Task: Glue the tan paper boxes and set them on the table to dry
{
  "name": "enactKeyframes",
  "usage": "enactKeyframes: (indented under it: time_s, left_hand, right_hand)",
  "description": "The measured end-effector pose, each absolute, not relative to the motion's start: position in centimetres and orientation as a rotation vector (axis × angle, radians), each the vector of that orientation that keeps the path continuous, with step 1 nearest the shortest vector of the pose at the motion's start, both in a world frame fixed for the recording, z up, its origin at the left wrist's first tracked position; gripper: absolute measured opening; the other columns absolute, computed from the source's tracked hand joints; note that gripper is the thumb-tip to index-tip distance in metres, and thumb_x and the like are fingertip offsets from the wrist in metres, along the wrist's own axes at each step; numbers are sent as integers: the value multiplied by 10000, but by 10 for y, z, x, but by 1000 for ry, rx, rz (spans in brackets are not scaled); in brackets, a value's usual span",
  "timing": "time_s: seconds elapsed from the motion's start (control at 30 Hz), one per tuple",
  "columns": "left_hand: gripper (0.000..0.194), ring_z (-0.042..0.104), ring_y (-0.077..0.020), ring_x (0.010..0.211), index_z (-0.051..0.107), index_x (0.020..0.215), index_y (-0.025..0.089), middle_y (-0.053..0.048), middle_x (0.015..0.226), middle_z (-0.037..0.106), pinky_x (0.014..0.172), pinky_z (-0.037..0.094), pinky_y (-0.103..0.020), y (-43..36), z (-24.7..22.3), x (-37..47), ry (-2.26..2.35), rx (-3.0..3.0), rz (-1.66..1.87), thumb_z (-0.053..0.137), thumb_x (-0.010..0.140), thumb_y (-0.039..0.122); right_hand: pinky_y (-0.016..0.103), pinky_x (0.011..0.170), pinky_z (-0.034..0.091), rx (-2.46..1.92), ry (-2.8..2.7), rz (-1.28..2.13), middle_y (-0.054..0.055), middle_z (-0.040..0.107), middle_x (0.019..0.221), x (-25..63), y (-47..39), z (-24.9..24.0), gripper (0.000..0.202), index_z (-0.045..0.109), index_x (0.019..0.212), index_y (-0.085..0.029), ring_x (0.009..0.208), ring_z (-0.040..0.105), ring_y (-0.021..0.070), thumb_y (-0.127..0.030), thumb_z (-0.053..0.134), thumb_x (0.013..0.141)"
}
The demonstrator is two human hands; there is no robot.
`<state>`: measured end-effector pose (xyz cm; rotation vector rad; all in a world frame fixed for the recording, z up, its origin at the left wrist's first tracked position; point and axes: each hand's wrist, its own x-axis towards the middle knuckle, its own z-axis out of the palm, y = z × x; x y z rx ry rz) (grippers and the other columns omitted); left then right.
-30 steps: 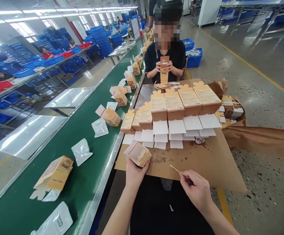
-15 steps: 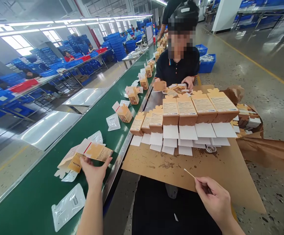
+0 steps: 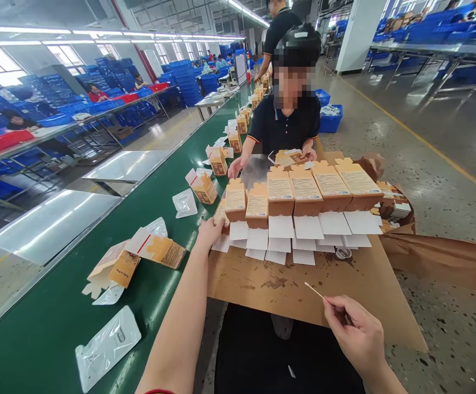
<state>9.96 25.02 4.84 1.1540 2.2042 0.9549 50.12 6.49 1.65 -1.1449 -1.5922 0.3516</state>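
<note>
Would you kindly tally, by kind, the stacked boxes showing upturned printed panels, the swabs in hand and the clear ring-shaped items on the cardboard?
Stacked boxes: 7, one partly behind the left hand
Cotton swab: 1, in the right hand
Clear ring-shaped item: 1
Total: 9

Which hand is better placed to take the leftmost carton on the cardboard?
Probably the left hand: its fingers are right at the leftmost carton. The right hand is farther off and holds a cotton swab.
</note>
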Motion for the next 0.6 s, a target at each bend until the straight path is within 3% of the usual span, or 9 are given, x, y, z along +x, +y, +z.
enactKeyframes:
  time_s: [0.1, 0.2, 0.37, 0.47, 0.6]
  left_hand:
    - [244, 834, -448, 1223, 732, 922, 256, -199, 1102, 877, 1097, 655, -547, 236, 44, 100, 2190, 1116, 916, 750, 967, 495]
    - [325, 822, -432, 1329, 739, 1135, 237, -221, 1319, 878, 1133, 652, -544, 205, 49, 90, 2230, 1067, 970, 780, 963, 509]
    - [805, 810, -429, 1422, 666, 1525, 211, -242, 1541, 814, 1214, 648, -604, 138, 60, 78, 2089, 879, 1288, 953, 834, 507]
    - [956, 783, -495, 1470, 741, 1487, 208, -234, 1524, 834, 1247, 641, -674, 96, 48, 97, 1686, 688, 1574, 1077, 681, 596]
    - [944, 810, -500, 1432, 825, 1347, 194, -228, 1462, 870, 1253, 646, -668, 63, 21, 132, 1613, 653, 1387, 1165, 587, 641]
  right_hand:
    - [228, 446, 544, -1168, -1573, 356, -49, 682, 619, 502, 61, 19, 208, 804, 841, -278, 456, 602, 140, -230, 803, 1044]
    - [236, 440, 546, -1179, -1570, 374, -48, 680, 605, 505, 60, 21, 216, 811, 823, -280, 448, 605, 146, -217, 802, 1030]
    - [244, 466, 561, -1183, -1592, 408, -39, 713, 624, 509, 63, 22, 180, 827, 855, -274, 470, 637, 152, -198, 808, 1017]
    - [246, 478, 547, -1173, -1616, 470, -31, 724, 639, 497, 61, 20, 201, 823, 859, -264, 491, 655, 149, -202, 791, 1047]
    - [240, 524, 503, -1083, -1790, 575, -38, 699, 670, 453, 59, 8, 297, 758, 843, -262, 534, 631, 133, -140, 670, 1098]
